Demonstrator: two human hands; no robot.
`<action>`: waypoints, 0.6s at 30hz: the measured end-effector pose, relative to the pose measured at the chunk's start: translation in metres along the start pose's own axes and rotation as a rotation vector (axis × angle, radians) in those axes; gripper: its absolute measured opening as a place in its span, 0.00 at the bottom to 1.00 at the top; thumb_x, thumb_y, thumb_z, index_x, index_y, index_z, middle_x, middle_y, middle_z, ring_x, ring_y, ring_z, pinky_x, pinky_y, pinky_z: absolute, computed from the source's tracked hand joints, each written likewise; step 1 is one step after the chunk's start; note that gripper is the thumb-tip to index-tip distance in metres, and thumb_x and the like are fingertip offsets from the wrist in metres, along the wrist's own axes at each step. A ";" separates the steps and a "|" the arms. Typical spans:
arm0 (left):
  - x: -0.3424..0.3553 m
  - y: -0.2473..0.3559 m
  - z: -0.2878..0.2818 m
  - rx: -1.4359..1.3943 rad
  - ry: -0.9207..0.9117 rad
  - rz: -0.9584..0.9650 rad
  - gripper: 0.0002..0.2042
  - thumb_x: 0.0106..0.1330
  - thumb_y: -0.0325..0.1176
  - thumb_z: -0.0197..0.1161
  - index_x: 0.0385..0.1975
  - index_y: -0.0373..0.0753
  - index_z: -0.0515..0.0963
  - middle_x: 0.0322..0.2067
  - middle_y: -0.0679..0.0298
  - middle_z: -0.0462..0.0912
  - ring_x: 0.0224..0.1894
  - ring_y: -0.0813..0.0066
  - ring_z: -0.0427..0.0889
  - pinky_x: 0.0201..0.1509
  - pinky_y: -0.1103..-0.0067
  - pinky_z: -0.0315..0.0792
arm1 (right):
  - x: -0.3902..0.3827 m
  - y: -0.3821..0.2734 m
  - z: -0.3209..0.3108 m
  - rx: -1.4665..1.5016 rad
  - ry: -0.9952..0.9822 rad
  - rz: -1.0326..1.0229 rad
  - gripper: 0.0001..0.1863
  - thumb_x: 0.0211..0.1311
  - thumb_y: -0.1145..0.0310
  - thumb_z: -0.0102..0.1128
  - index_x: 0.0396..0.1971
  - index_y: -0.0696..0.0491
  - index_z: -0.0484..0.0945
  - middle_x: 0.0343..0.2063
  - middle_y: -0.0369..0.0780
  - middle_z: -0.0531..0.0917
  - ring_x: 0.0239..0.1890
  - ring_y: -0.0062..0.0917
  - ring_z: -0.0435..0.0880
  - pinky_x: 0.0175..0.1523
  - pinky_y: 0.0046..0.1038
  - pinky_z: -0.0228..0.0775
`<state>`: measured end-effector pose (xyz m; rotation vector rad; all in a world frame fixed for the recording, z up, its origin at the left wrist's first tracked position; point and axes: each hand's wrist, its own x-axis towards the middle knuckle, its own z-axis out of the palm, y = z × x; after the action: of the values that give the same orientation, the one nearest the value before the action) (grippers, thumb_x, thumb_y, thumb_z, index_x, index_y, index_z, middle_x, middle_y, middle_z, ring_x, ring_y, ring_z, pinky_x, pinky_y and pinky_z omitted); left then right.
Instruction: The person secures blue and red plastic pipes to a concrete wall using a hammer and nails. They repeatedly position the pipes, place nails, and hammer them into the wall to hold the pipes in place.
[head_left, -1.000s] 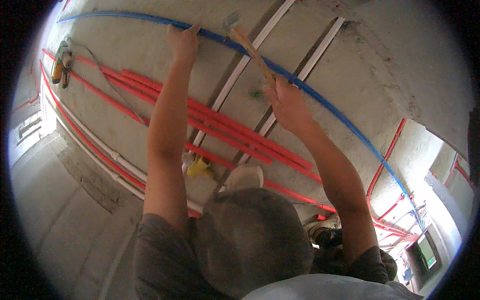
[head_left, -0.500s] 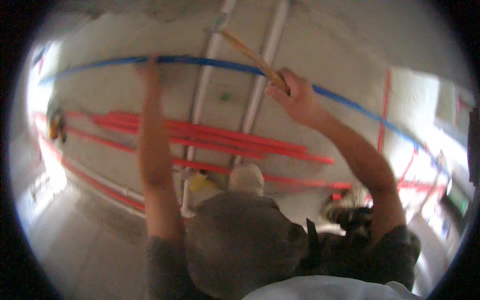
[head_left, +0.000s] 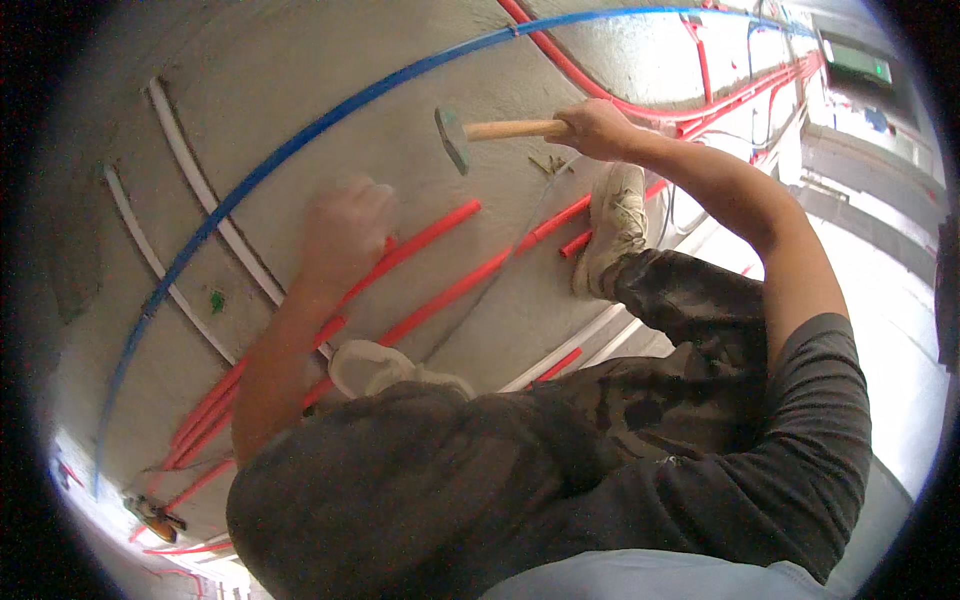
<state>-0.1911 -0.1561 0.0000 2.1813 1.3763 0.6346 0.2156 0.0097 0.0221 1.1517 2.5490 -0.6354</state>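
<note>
My right hand (head_left: 598, 130) is closed round the wooden handle of a hammer (head_left: 512, 129). Its greenish-grey head is held level to the left, over the concrete floor. My left hand (head_left: 350, 228) is blurred, with the fingers curled in above the ends of some red pipes (head_left: 425, 238). Whatever it may hold is hidden. Beyond both hands a long blue pipe (head_left: 330, 118) curves across the floor, apart from them. Several small yellowish sticks (head_left: 552, 164) lie just below the hammer handle.
White pipes (head_left: 190, 160) run under the blue one at left. Red pipes (head_left: 600, 95) sweep along the far right. My right shoe (head_left: 618, 215) stands beside the red pipes, my left shoe (head_left: 368, 368) nearer. A dark tool with an orange part (head_left: 155, 520) lies at lower left.
The view has swung toward the right. My left hand has come away from the blue pipe. The hammer has turned from slanting far-left to nearly level, still in my right hand.
</note>
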 end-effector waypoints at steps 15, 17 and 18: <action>0.123 0.092 0.118 0.194 -0.243 0.191 0.16 0.64 0.32 0.58 0.52 0.40 0.79 0.31 0.58 0.82 0.24 0.63 0.84 0.27 0.66 0.75 | -0.026 0.011 0.021 0.181 -0.137 0.297 0.17 0.53 0.55 0.72 0.35 0.51 0.83 0.29 0.48 0.85 0.35 0.50 0.84 0.42 0.48 0.75; 0.129 0.090 0.132 0.204 -0.242 0.288 0.14 0.62 0.32 0.58 0.47 0.39 0.79 0.31 0.59 0.82 0.26 0.63 0.84 0.30 0.67 0.74 | -0.029 0.009 0.028 0.189 -0.134 0.289 0.17 0.52 0.55 0.73 0.34 0.52 0.83 0.29 0.48 0.85 0.35 0.50 0.84 0.42 0.48 0.75; 0.131 0.090 0.133 0.197 -0.251 0.311 0.13 0.61 0.32 0.58 0.45 0.39 0.79 0.31 0.59 0.81 0.28 0.64 0.84 0.32 0.68 0.74 | -0.030 0.006 0.025 0.176 -0.146 0.291 0.17 0.52 0.55 0.73 0.34 0.52 0.82 0.29 0.49 0.85 0.35 0.50 0.84 0.42 0.48 0.75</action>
<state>0.0029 -0.0903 -0.0306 2.5589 1.0169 0.3239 0.2417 -0.0183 0.0108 1.4417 2.1827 -0.8466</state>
